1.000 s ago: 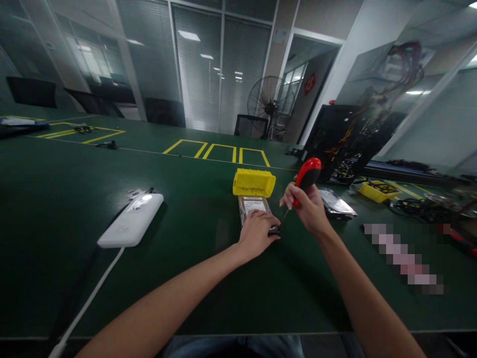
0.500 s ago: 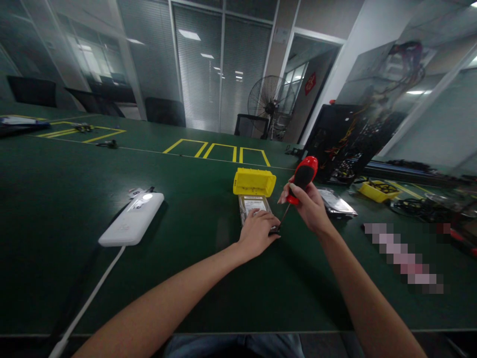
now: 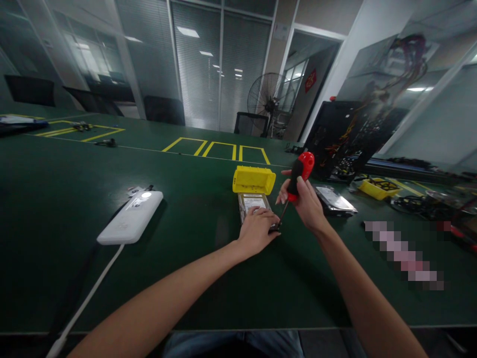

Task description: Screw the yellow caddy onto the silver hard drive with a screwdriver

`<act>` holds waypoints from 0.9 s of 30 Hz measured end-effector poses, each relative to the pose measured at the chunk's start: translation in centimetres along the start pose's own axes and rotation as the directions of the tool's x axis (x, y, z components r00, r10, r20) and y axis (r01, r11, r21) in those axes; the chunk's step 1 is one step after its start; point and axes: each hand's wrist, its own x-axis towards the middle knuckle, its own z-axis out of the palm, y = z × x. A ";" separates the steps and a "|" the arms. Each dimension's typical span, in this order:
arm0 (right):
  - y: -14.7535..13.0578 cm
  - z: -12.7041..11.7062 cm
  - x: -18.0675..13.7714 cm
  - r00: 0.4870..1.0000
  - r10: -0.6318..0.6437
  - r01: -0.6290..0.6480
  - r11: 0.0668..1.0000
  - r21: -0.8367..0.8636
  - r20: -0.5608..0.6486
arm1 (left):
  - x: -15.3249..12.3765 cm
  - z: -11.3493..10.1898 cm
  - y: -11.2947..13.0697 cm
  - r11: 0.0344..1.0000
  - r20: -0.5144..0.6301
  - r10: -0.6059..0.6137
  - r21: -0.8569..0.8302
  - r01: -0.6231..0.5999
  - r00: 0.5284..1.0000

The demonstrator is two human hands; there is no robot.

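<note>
A hard drive (image 3: 246,203) with a white label lies on the green table, its far end against a yellow plastic bin (image 3: 254,180). My left hand (image 3: 259,227) rests over the drive's near part, fingers bent and gripping it, and hides much of it. In my right hand (image 3: 305,201) is a red and black screwdriver (image 3: 300,175), held with the fingers round its handle. Its shaft slants down to the left, and the tip is at the drive's near right corner, beside my left fingertips. Whether the tip sits in a screw cannot be made out.
Right of my right hand lies a second hard drive (image 3: 335,201), with an open black computer case (image 3: 335,139) behind it. Another yellow bin (image 3: 378,188) and dark cables (image 3: 417,209) are further right. A white power bank (image 3: 131,219) with a cable lies left on the table (image 3: 194,199).
The screwdriver's handle has turned in my right hand and shifted slightly left. My left hand stays in place on the hard drive.
</note>
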 end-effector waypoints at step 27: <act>0.6 -0.5 0.1 0.999 -0.009 0.007 0.999 -0.032 -0.048 | 0.0 0.3 -0.3 1.000 -0.014 0.011 -0.016 -0.011 1.000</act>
